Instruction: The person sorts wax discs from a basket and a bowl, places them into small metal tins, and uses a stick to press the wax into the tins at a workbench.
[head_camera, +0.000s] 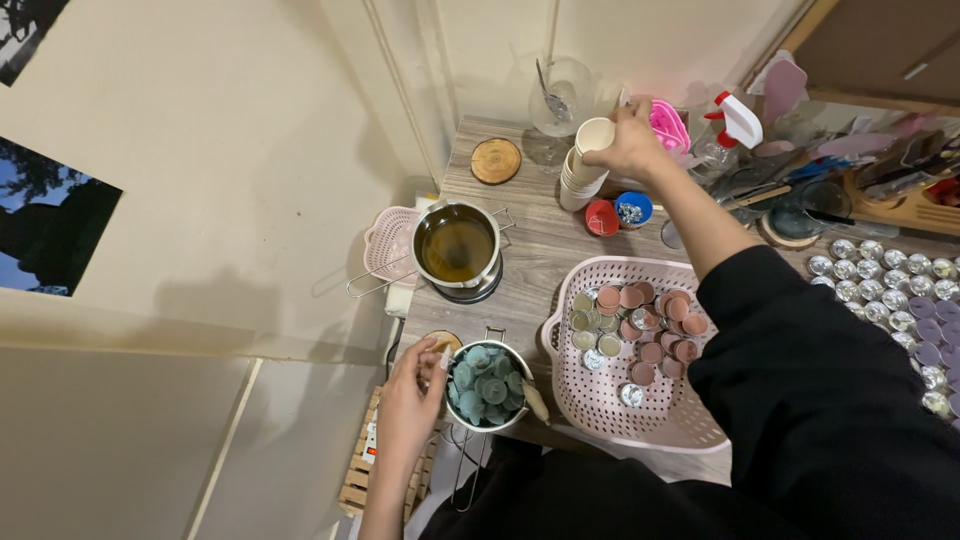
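- The right hand (628, 140) is closed around the top cup of a tall stack of cream paper cups (585, 165) at the back of the grey wooden table (530, 250).
- The left hand (410, 400) is curled on the rim of a small shiny metal pot full of blue-green wax discs (488, 385), at the near edge of the table.
- A metal pot of dark yellow liquid (456, 245) is seen further back.
- A pink plastic basket (600, 410) of small round tins is placed beside the small pot.
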